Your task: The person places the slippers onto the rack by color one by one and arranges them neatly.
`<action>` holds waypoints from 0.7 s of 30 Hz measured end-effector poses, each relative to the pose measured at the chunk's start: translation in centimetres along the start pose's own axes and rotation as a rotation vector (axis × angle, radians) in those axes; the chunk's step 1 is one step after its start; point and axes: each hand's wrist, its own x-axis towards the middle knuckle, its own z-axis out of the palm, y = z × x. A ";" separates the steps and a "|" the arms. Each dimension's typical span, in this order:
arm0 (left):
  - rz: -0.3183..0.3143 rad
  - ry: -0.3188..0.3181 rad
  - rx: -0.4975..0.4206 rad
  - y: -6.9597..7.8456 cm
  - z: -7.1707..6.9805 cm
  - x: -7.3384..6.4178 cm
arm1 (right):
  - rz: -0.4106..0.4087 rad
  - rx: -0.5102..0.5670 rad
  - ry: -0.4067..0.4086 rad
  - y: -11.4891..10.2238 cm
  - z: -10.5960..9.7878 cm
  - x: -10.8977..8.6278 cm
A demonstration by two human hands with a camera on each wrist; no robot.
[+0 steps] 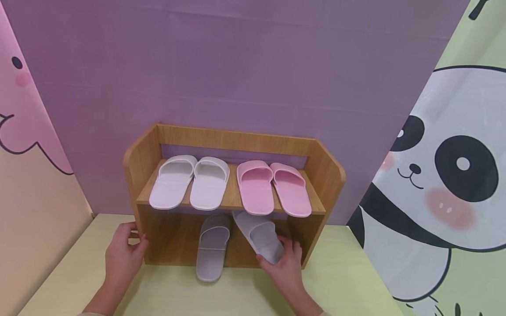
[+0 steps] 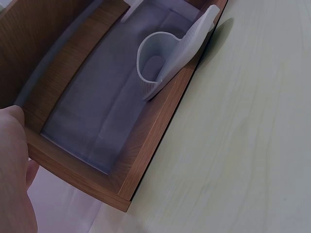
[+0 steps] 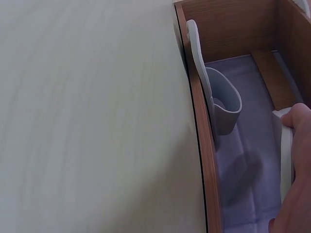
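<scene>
On the lower shelf of a small wooden shoe rack (image 1: pixel 237 137), a grey slipper (image 1: pixel 211 259) lies toe inward, its heel jutting past the front edge. To its right, my right hand (image 1: pixel 286 268) pinches the heel end of a second grey slipper (image 1: pixel 265 241), thumb on one side and fingers on the other. This one is tilted, its toe up under the upper shelf. The right wrist view shows the hand (image 3: pixel 297 162) on the held slipper (image 3: pixel 285 160), raised off the lower board. My left hand (image 1: pixel 123 252) grips the front edge of the rack's left side panel (image 2: pixel 80 183).
White slippers (image 1: pixel 210 186) and pink slippers (image 1: pixel 256 188) stand in pairs on the upper shelf, heels over its front edge. The rack rests on a pale tabletop (image 1: pixel 166 294) against a purple backdrop (image 1: pixel 237 66). A panda-print panel (image 1: pixel 466 175) stands at right.
</scene>
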 end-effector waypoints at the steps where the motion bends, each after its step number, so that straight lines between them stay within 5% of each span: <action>1: -0.003 -0.003 0.000 0.0 0.0 0.0 | 0.001 -0.007 0.007 -0.1 0.1 0.1; 13: -0.014 -0.014 0.002 0.1 -0.1 0.1 | -0.045 -0.078 0.121 -0.7 1.7 0.3; 21: -0.001 -0.002 0.007 0.0 0.0 0.0 | 0.000 -0.100 0.103 -0.6 2.9 0.1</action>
